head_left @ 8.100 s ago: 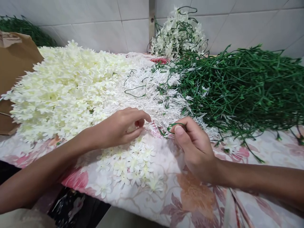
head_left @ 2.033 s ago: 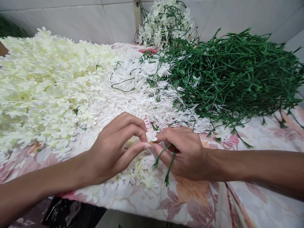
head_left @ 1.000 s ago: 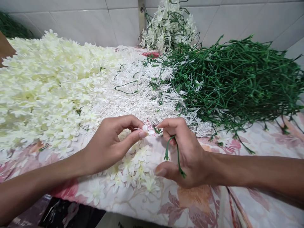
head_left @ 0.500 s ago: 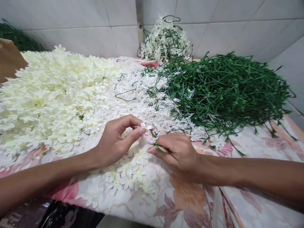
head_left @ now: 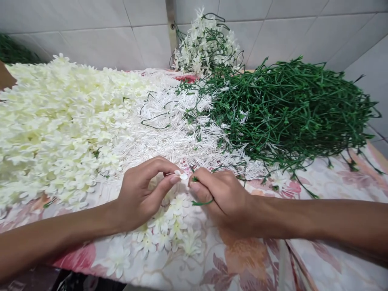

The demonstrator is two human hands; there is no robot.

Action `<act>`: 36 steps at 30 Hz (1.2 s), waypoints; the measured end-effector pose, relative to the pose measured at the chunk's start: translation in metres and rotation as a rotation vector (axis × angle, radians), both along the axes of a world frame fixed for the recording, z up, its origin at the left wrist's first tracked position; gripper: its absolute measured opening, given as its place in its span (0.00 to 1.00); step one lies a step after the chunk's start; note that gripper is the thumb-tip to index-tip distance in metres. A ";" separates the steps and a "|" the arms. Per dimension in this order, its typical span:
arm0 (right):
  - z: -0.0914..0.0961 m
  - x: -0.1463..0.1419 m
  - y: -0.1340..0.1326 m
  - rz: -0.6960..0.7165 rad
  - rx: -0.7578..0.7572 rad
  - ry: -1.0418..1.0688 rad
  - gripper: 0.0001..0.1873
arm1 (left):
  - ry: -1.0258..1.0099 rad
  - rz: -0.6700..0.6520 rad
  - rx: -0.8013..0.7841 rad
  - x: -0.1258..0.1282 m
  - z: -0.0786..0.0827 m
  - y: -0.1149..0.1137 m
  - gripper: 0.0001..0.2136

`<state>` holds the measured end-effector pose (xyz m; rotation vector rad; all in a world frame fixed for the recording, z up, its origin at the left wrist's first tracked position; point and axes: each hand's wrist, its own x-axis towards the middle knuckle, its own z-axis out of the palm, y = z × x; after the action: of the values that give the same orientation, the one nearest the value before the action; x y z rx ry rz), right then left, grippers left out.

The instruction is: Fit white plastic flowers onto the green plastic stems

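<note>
My left hand (head_left: pixel 150 188) pinches a small white artificial flower (head_left: pixel 181 175) between thumb and forefinger. Close beside it, my right hand (head_left: pixel 226 198) is closed around a green plastic stem (head_left: pixel 202 203), whose ends show at the thumb and forefinger. The flower and the stem's tip are a short gap apart. Below the hands, several loose white flower heads (head_left: pixel 163 232) lie on the floral cloth (head_left: pixel 169 270). Just beyond the hands spreads a heap of thin white stamens (head_left: pixel 169 137).
A large pile of cream-white flower heads (head_left: pixel 60 121) covers the left. Green stems (head_left: pixel 297 113) are heaped at the right. At the back, assembled white flowers on stems (head_left: pixel 206 46) stand against the tiled wall (head_left: pixel 281 40). Brown material (head_left: pixel 6 76) shows at the far left edge.
My hands have come closer together, the left lower with the flower still pinched. The right hand has shifted the stem, so its tip now shows upright by the forefinger. The view has tilted slightly.
</note>
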<state>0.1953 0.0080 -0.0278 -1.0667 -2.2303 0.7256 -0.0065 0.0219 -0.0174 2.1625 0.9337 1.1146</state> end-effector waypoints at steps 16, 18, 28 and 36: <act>-0.001 -0.001 0.006 0.019 0.103 0.210 0.15 | -0.001 -0.049 -0.051 -0.001 -0.004 0.003 0.03; -0.001 -0.001 0.007 0.019 0.102 0.210 0.16 | 0.013 -0.047 -0.051 -0.001 -0.003 0.003 0.03; 0.000 -0.003 0.007 -0.005 0.130 0.215 0.17 | 0.064 -0.003 -0.039 -0.001 -0.001 0.002 0.03; 0.005 0.001 0.007 -0.012 0.002 0.205 0.07 | 0.120 0.088 0.021 0.000 0.003 0.005 0.03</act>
<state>0.1964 0.0150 -0.0231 -0.9579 -2.0484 0.7909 -0.0060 0.0268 -0.0145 2.2453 1.0838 1.0483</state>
